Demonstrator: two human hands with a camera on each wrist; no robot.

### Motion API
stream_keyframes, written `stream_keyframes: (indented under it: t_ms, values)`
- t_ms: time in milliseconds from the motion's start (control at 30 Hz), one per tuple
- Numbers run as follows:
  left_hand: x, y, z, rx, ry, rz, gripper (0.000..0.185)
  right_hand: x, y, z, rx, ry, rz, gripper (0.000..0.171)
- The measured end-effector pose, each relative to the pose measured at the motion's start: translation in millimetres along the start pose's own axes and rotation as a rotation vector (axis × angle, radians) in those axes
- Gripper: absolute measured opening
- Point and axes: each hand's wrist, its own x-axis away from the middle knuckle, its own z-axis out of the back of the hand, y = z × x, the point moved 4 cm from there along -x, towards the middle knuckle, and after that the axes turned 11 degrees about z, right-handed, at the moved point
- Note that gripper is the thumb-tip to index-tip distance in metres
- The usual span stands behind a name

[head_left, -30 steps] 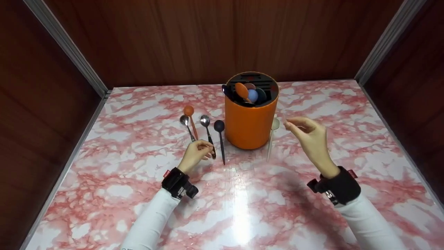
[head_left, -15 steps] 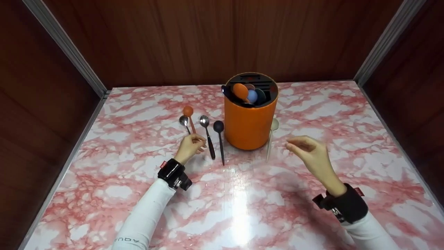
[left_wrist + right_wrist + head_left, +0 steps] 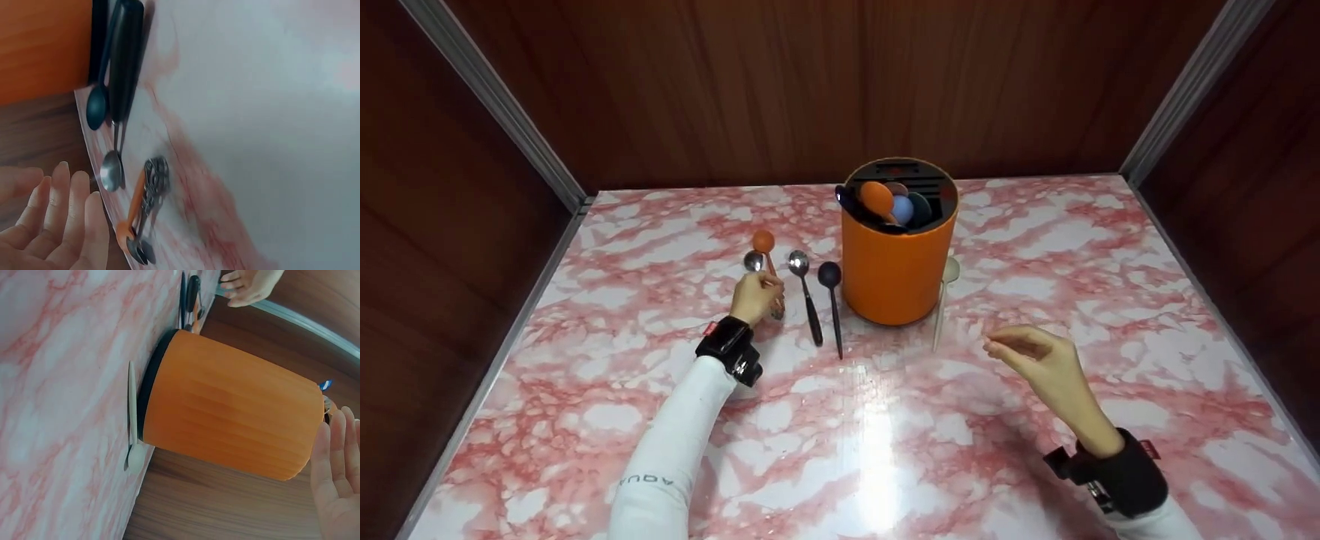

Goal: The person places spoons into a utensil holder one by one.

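My left hand (image 3: 754,298) hovers over the handles of an orange spoon (image 3: 763,241) and a small silver spoon (image 3: 752,261), partly covering both from the head camera. The left wrist view shows its fingers (image 3: 79,202) loosely bent with nothing in them, apart from the spoons; the silver one has an ornate handle (image 3: 156,177). To the right lie a black-handled metal spoon (image 3: 813,319) and a dark spoon (image 3: 829,274). My right hand (image 3: 1039,360) is in the air at the right, fingers relaxed and holding nothing. The pale spoon (image 3: 951,269) is the closest to it.
An orange cylindrical utensil holder (image 3: 894,277) stands at mid-table, several spoons poking out of its slotted black top, among them an orange one (image 3: 877,197) and a blue one (image 3: 901,210). Wooden panels (image 3: 780,90) enclose the marbled table (image 3: 810,450) at the back and sides.
My left hand has shifted left and farther forward, from beside the black-handled spoon to over the orange and small silver spoons. My right hand has drawn back toward me. The spoons stay put.
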Motion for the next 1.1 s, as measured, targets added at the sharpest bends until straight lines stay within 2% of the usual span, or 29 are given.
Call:
stream_keyframes:
  t_ms: [100, 167, 200, 267, 400, 433, 467, 533, 567, 700, 733, 767, 800, 833, 867, 900, 967, 1033, 1100]
  values:
    - [-9.9, -0.3, 2.7, -0.092, 0.028, 0.023, 0.019, 3.5, 0.3, 1.4, 0.022, -0.022, -0.031, 0.014]
    - [-24.5, -7.8, 2.8, -0.142, 0.033, 0.04, 0.02, 4.9, 0.4, 1.4, 0.037, -0.037, -0.043, 0.014]
    - [-28.6, -9.4, 3.6, -0.16, 0.033, 0.025, 0.019, 5.6, 0.4, 1.5, 0.039, -0.04, -0.046, 0.013]
    - [-62.4, -32.5, -2.7, -0.19, 0.081, -0.012, 0.017, 7.2, 0.7, 2.3, 0.041, -0.045, -0.053, 0.014]
    - [-139.0, -89.0, -20.9, -0.208, 0.173, -0.086, 0.01, 11.1, 2.2, 4.9, 0.045, -0.046, -0.059, 0.015]
    - [-160.8, -105.7, -26.2, -0.212, 0.193, -0.079, 0.009, 12.0, 2.8, 5.4, 0.049, -0.049, -0.062, 0.014]
    - [-172.4, -113.6, -29.1, -0.219, 0.167, -0.044, 0.011, 12.9, 3.6, 5.8, 0.049, -0.052, -0.065, 0.014]
    - [-182.2, -121.0, -30.4, -0.208, 0.191, -0.046, 0.01, 14.3, 5.2, 6.1, 0.05, -0.061, -0.078, 0.015]
    - [-181.1, -121.0, -28.4, -0.208, 0.174, -0.033, 0.012, 15.0, 6.0, 6.1, 0.049, -0.066, -0.089, 0.016]
    - [-172.5, -112.1, -23.1, -0.198, 0.174, -0.017, 0.008, 17.5, 9.0, 6.6, 0.059, -0.089, -0.124, 0.018]
    - [-172.9, -112.0, -22.6, -0.206, 0.145, 0.01, 0.01, 17.9, 9.5, 6.8, 0.062, -0.091, -0.129, 0.018]
    - [-177.7, -115.3, -24.2, -0.213, 0.145, 0.004, 0.009, 18.1, 9.9, 6.9, 0.065, -0.092, -0.131, 0.018]
    - [-185.9, -121.0, -27.7, -0.223, 0.175, 0.002, 0.009, 18.3, 10.2, 6.9, 0.066, -0.093, -0.133, 0.018]
    - [-196.0, -128.2, -31.1, -0.237, 0.176, 0.021, 0.01, 18.3, 10.3, 6.9, 0.065, -0.093, -0.134, 0.018]
    - [-207.7, -136.9, -34.7, -0.246, 0.181, 0.027, 0.011, 18.4, 10.3, 6.8, 0.066, -0.094, -0.135, 0.018]
    - [-222.3, -148.3, -39.2, -0.243, 0.213, 0.016, 0.012, 18.5, 10.3, 6.7, 0.063, -0.093, -0.138, 0.018]
    - [-264.1, -179.6, -53.7, -0.254, 0.266, 0.021, 0.014, 19.0, 10.4, 6.5, 0.059, -0.096, -0.144, 0.018]
    - [-309.6, -212.7, -68.0, -0.272, 0.257, 0.071, 0.019, 19.3, 10.3, 6.4, 0.057, -0.098, -0.146, 0.018]
    - [-348.2, -240.6, -79.9, -0.278, 0.266, 0.08, 0.027, 19.6, 10.5, 6.5, 0.057, -0.097, -0.144, 0.018]
